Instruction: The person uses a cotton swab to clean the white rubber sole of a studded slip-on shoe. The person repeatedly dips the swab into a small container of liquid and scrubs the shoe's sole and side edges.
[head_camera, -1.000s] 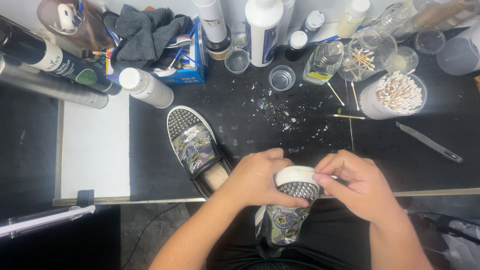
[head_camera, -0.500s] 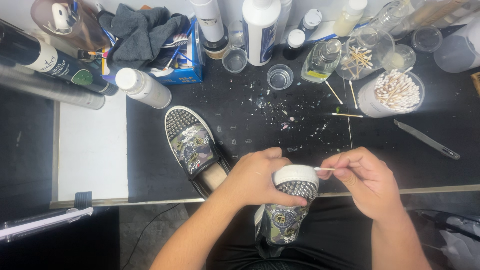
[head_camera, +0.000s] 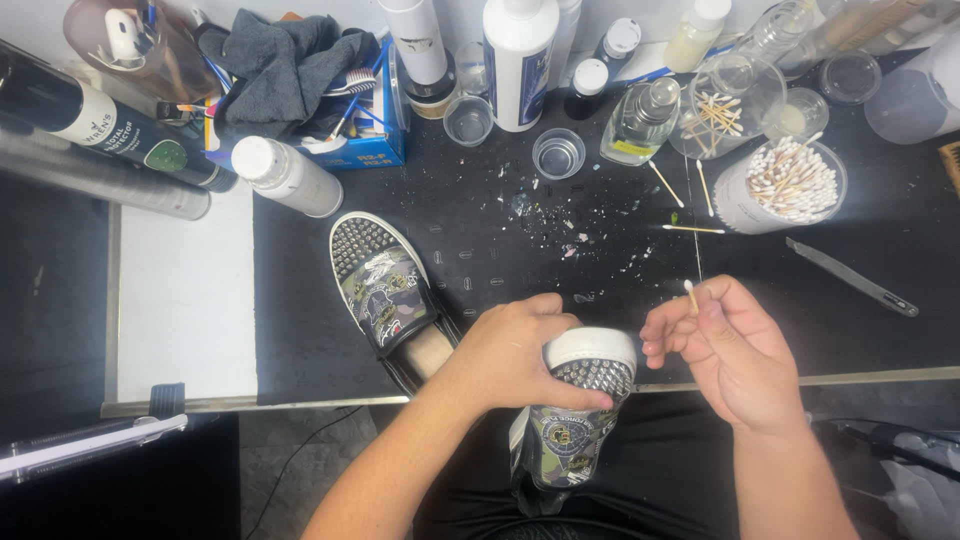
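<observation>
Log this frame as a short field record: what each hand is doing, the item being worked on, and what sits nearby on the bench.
left hand: grips the toe end of a studded camouflage slip-on shoe, held over the lap
right hand: pinches a cotton swab, tip up, clear of the shoe
second shoe: lies on the black mat, toe away from the person
swab supply: open tub of cotton swabs
other: loose swabs, metal blade tool, small clear cups

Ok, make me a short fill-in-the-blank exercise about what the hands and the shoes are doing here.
1. The left hand grips the ____ end of the studded shoe.
2. The right hand holds a cotton ____.
3. The second shoe lies on the black ____.
4. The swab's tip is ____ the held shoe.

Missing words: toe; swab; mat; off
</observation>
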